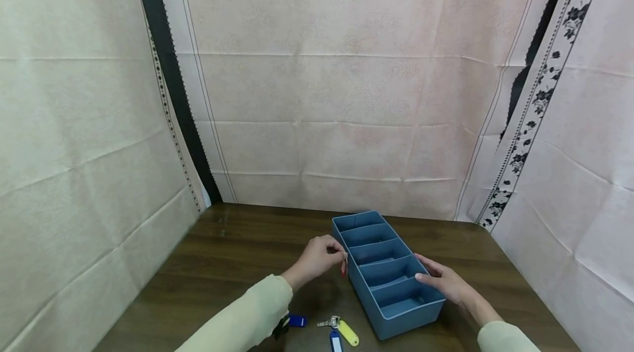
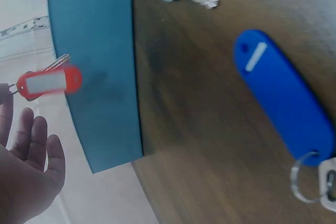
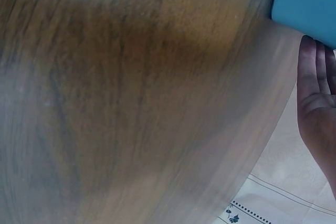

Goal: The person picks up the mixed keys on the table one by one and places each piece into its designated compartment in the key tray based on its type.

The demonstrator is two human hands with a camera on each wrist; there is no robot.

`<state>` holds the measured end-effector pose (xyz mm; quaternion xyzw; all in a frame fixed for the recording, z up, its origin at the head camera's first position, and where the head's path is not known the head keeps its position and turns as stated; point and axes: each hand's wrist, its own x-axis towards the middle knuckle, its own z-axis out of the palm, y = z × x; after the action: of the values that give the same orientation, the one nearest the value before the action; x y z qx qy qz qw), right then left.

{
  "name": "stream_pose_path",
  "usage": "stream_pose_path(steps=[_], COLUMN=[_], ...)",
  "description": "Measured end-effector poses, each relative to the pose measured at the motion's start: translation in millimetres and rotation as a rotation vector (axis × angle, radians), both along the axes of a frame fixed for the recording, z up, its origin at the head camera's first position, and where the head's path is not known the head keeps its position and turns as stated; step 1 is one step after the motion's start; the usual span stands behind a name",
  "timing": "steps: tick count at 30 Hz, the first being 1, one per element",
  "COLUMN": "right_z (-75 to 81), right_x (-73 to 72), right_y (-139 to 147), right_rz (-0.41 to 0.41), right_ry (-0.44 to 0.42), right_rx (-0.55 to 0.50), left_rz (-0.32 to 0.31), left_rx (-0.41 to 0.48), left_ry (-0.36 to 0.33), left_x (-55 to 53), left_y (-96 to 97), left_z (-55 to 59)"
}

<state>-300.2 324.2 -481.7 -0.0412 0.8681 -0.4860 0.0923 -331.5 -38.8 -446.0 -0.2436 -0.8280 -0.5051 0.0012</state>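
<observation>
My left hand (image 1: 318, 257) pinches the ring of a key with a red key tag (image 2: 50, 82) between thumb and finger. The tag, with a white label, hangs with its key (image 2: 58, 62) beside the long left wall of a blue divided box (image 1: 364, 291). Its other fingers are loosely bent in the left wrist view. My right hand (image 1: 448, 284) holds the box's right wall, thumb over the rim and fingers along the outside. In the right wrist view, its fingers (image 3: 308, 74) reach up to the box, tips partly hidden.
Near the front of the brown table (image 1: 223, 264) lie a key (image 1: 329, 322) with a yellow key tag (image 1: 349, 334), a blue key tag (image 1: 336, 340) with a white label, and another blue key tag (image 1: 297, 320). Pale cloth (image 1: 322, 88) hangs behind and on both sides.
</observation>
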Motion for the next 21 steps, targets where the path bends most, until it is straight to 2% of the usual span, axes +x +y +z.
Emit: stream_pose_path(steps=[9, 16, 21], right_z=[-0.1, -0.4, 0.8], right_x=[-0.1, -0.2, -0.1], right_y=[1, 1, 0], right_rz=[-0.006, -0.012, -0.020], right_ry=[-0.007, -0.007, -0.018], right_rx=[-0.016, -0.018, -0.015], left_rz=[0.021, 0.028, 0.018], left_rx=[0.028, 0.042, 0.054], left_ry=[0.053, 0.039, 0.048], left_x=[-9.3, -18.8, -25.7], left_y=[10.6, 24.8, 37.0], left_z=[14.9, 29.6, 34.3])
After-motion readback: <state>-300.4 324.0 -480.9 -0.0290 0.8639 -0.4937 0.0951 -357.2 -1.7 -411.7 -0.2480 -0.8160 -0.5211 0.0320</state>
